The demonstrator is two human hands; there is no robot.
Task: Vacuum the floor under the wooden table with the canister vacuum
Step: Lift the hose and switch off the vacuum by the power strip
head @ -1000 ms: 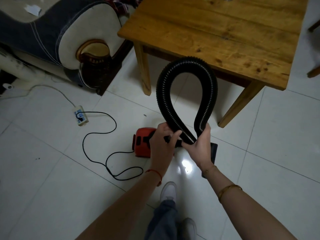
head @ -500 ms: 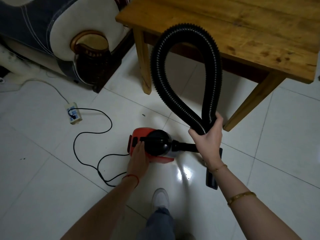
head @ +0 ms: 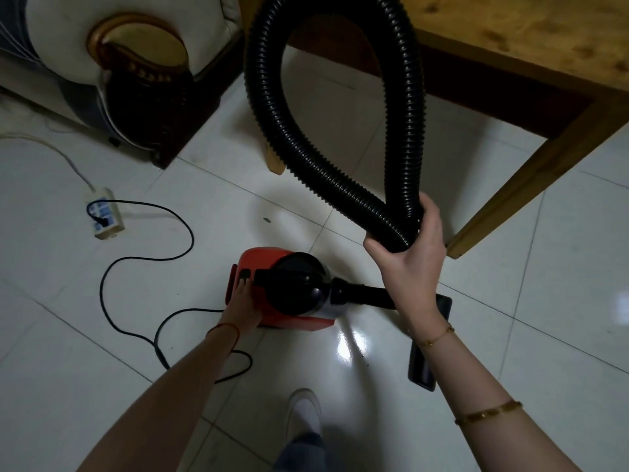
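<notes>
A small red and black canister vacuum [head: 289, 291] lies on the white tiled floor in front of me. My left hand [head: 241, 308] rests on its rear end, a fingertip on the black switch. The black ribbed hose [head: 272, 107] loops upward in front of the wooden table [head: 517, 32]. My right hand [head: 412, 257] grips both strands of the loop together where they cross. A flat black floor nozzle [head: 425, 369] lies on the tiles under my right forearm.
The vacuum's black cord [head: 143, 264] snakes left to a white power strip [head: 103, 212]. A sofa arm [head: 143, 73] with dark wood base stands at upper left. Table legs [head: 531, 178] stand right and centre. My shoe [head: 304, 413] is at the bottom.
My left hand let go of the hose and dropped onto the vacuum's rear switch. My right hand kept the hose loop. The view moved closer and lower.
</notes>
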